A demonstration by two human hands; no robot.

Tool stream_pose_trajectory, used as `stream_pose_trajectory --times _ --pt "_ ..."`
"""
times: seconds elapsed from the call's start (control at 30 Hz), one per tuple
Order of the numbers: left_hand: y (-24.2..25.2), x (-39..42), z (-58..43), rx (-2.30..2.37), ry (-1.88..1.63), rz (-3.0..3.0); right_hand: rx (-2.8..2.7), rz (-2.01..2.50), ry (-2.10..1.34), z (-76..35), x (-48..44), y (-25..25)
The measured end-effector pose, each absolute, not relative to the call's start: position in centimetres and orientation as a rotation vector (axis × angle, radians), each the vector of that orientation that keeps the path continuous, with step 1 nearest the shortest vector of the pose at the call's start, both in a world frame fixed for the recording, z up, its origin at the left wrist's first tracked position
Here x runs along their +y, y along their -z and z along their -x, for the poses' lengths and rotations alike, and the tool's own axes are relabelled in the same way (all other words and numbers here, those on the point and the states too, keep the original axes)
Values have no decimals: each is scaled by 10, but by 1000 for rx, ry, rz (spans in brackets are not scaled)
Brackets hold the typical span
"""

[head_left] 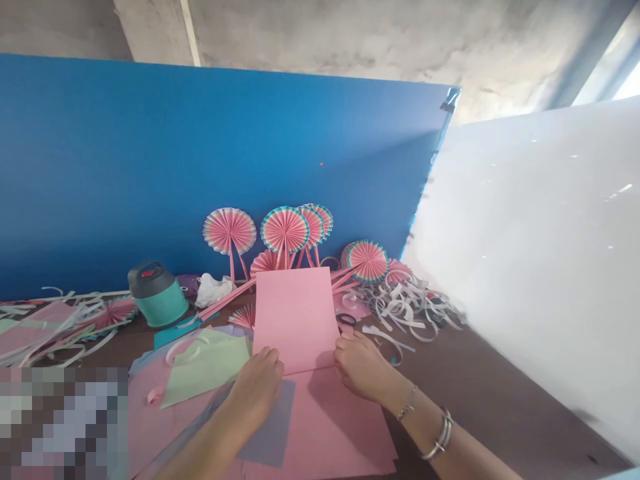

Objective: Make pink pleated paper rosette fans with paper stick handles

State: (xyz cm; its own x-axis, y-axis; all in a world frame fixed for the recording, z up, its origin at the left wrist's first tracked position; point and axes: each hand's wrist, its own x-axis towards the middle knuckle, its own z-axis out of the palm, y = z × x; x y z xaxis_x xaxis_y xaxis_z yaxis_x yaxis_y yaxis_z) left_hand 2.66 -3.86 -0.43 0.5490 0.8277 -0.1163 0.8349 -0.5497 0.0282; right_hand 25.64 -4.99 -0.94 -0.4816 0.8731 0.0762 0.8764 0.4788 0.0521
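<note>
A sheet of pink paper (295, 313) stands tilted up in front of me, held by its lower corners. My left hand (260, 383) is closed on its lower left edge. On the opposite side, my right hand (363, 367) pinches the lower right edge, with bracelets on that wrist. Below it lie more pink sheets (340, 427) and a grey-blue sheet (273, 427). Black-handled scissors (346, 320) lie just beyond my right hand, partly hidden. A pale green sheet (210, 367) rests on pink paper left of my left hand.
Several pleated round paper fans (285, 230) lean against a blue panel (200, 147) at the back. Curled white paper strips (415, 303) are heaped at the right. A teal and grey container (159, 297) stands left, beside white crumpled material (214, 291). A white wall (540, 253) borders the table's right side.
</note>
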Motion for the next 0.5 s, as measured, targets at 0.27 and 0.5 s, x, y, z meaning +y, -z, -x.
stream_pose_trajectory --times 0.27,0.5 --pt "-1 -36 -20 1458 58 -2557 -2619 1566 -3 -260 -46 13" --pt "5 -29 -18 1505 -103 -2425 -2465 1562 -174 -269 -39 26"
